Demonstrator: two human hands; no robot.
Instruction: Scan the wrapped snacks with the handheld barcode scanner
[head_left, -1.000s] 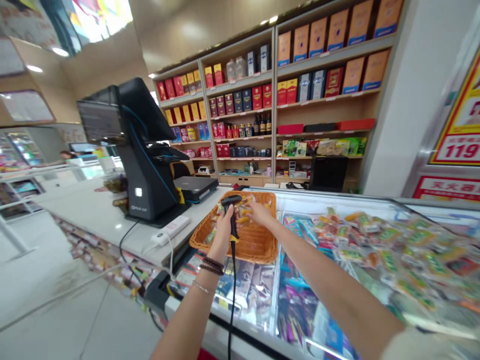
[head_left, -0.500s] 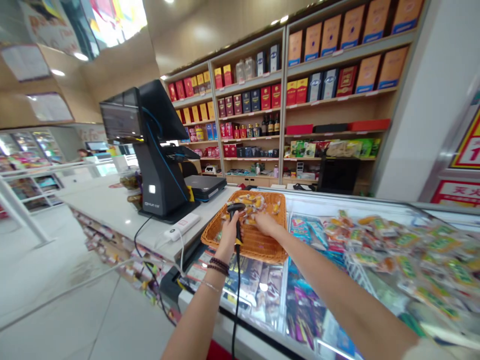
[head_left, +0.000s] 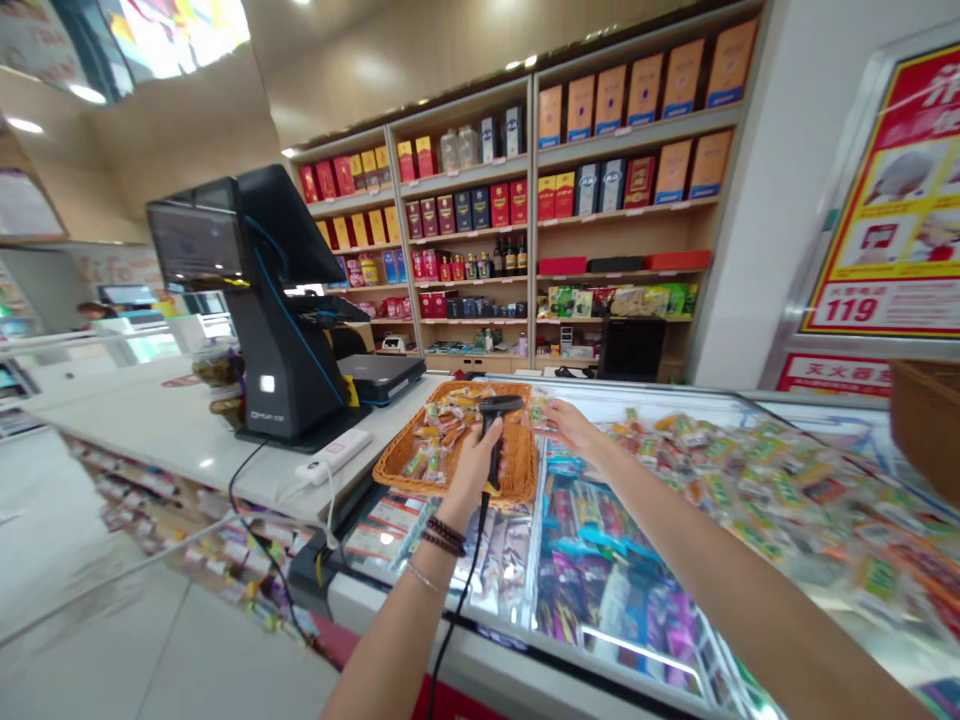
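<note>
My left hand [head_left: 474, 470] is closed round the grip of a black corded barcode scanner [head_left: 498, 420], held over the right part of an orange wicker basket [head_left: 397, 462] of small wrapped snacks. My right hand [head_left: 568, 424] reaches over the glass freezer lid just right of the basket, next to the pile of wrapped snacks [head_left: 720, 470]. Its fingers are pinched on a small wrapped snack, which is blurred. The scanner's cable hangs down past my left wrist.
A black checkout terminal [head_left: 262, 300] stands on the white counter [head_left: 150, 430] to the left, with a white power strip [head_left: 334, 455] beside it. Shelves of boxed goods [head_left: 525, 200] fill the back wall. A red promotional poster [head_left: 892, 230] hangs at right.
My right hand has moved out of the basket to the right, over the freezer lid beside the snack pile. My left hand with the scanner has shifted slightly right over the basket.
</note>
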